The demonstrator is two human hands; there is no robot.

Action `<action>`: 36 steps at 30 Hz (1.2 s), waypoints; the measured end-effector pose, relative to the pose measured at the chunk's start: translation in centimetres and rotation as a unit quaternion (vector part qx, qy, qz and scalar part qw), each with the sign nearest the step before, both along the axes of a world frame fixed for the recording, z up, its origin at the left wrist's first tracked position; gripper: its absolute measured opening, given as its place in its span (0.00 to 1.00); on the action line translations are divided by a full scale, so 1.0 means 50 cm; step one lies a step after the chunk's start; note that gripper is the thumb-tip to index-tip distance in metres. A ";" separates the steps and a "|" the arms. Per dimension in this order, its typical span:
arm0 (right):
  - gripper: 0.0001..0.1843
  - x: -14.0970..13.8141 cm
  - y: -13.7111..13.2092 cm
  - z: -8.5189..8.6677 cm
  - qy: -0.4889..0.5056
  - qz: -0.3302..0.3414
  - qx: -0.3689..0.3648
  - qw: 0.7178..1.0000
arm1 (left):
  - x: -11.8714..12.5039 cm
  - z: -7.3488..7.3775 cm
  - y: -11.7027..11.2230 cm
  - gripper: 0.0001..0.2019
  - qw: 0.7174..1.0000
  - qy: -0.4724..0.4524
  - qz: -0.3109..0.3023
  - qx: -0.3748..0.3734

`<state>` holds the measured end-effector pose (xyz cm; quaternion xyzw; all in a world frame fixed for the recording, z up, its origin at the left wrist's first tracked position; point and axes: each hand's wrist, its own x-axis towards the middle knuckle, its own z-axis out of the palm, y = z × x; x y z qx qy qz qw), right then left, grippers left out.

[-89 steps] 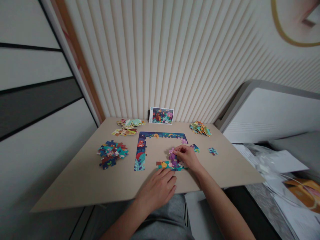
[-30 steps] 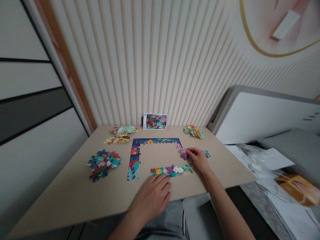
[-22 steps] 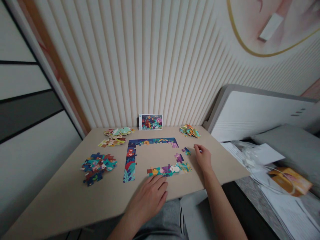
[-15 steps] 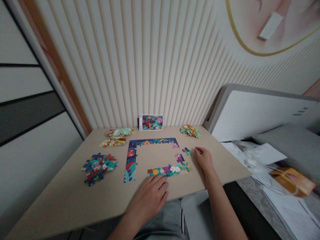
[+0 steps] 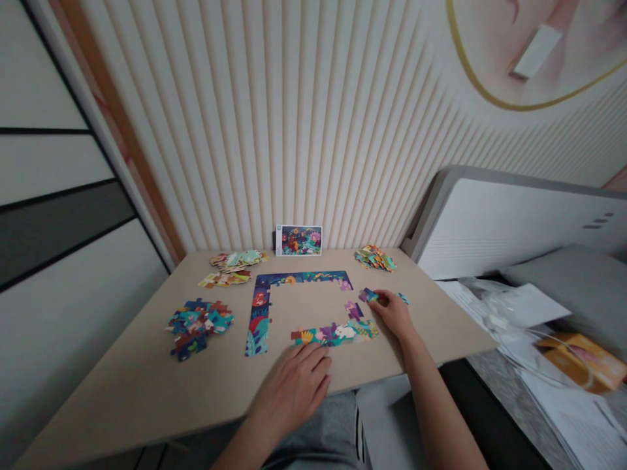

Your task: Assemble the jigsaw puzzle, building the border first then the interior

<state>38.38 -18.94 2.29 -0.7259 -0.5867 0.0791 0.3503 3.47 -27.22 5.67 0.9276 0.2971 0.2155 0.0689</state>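
Observation:
My left hand (image 5: 298,375) lies flat on the table, fingers stretched out. Its fingertips touch the lower edge of the joined bottom strip of the jigsaw (image 5: 326,335), which shows a white rabbit. The thumb and fingers of my right hand (image 5: 393,314) are closed on a blue and purple puzzle piece (image 5: 368,295) at the right of the frame. Another puzzle piece (image 5: 403,298) shows just beyond that hand, partly covered. A purple piece (image 5: 353,310) sits above the strip's right end. The joined top and left border (image 5: 259,313) forms a corner.
A pile of dark puzzle pieces (image 5: 198,326) lies at left. Lighter pieces (image 5: 238,261) are heaped at back left, and another pile (image 5: 375,258) at back right. A picture card (image 5: 300,240) stands against the ribbed wall. The table edge (image 5: 470,349) ends beside a bed.
My right hand has moved left onto the blue and purple piece and closed on it. A piece to its right has come into sight. My left hand stays in place.

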 end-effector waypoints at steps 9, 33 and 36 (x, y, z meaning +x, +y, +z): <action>0.25 -0.025 -0.003 0.018 0.234 0.022 0.093 0.968 | 0.000 0.006 -0.003 0.11 1.000 0.003 -0.001 0.000; 0.23 -0.144 -0.021 0.055 0.097 0.138 -0.050 0.984 | 0.002 0.004 -0.001 0.10 1.000 0.002 0.002 0.000; 0.23 -0.169 0.006 0.051 0.074 0.127 -0.031 0.989 | 0.001 0.008 -0.002 0.09 1.000 0.005 -0.001 -0.001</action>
